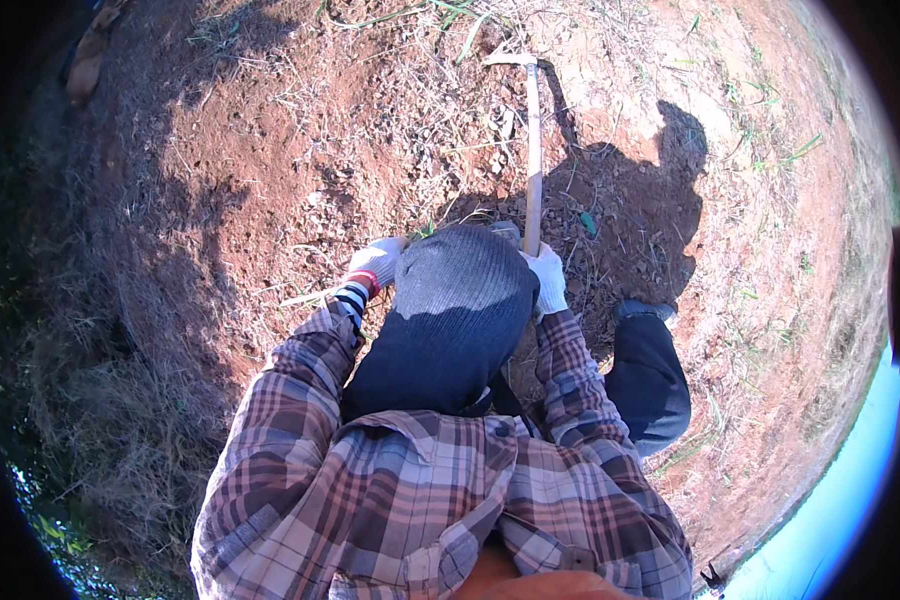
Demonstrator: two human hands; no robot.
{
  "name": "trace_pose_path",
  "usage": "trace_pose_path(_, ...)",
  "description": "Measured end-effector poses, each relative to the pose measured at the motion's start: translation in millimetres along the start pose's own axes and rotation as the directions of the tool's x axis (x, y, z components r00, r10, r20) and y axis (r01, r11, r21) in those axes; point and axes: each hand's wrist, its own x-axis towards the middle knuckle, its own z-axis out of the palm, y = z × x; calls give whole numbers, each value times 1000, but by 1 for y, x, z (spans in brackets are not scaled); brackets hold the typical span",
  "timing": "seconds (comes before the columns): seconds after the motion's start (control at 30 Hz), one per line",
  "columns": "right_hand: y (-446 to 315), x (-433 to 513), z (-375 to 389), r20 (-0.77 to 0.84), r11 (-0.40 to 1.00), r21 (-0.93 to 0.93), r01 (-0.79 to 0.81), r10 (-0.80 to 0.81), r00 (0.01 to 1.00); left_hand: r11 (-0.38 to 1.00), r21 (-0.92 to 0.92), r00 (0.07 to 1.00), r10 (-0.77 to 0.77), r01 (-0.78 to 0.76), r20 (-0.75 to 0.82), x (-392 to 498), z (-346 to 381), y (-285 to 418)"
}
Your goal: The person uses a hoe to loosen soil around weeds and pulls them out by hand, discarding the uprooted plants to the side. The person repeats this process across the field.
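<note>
My right hand, in a white knit glove, grips the lower end of a wooden-handled hoe. The hoe reaches away from me, and its pale metal head is over the soil at the top of the view. My left hand, gloved the same way, is beside my bent knee in dark trousers. Its fingertips are hidden behind the knee, so what they hold does not show. Some green grass blades stick out just beyond that hand.
Reddish soil strewn with dry stalks surrounds me. My other leg is bent to the right. Dry grass borders the left side, and green weeds grow at right. A tan animal is at the far upper left.
</note>
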Motion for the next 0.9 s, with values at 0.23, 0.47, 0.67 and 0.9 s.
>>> trace_pose_path(0.23,4,-36,-19,-97,991,114,-69,80,992,1000,29,1000,-2,2,-4,-6,-1,-4)
trace_pose_path(0.47,-5,59,12,-209,980,163,-116,150,966,998,9,998,-61,61,4,-9,-4,1)
trace_pose_path(0.67,70,3,28,135,975,208,-73,45,990,997,28,995,-77,75,64,-4,-5,8)
trace_pose_path(0.9,48,-55,-12,-1,991,73,-115,116,993,996,85,999,41,-41,3,-3,-5,3)
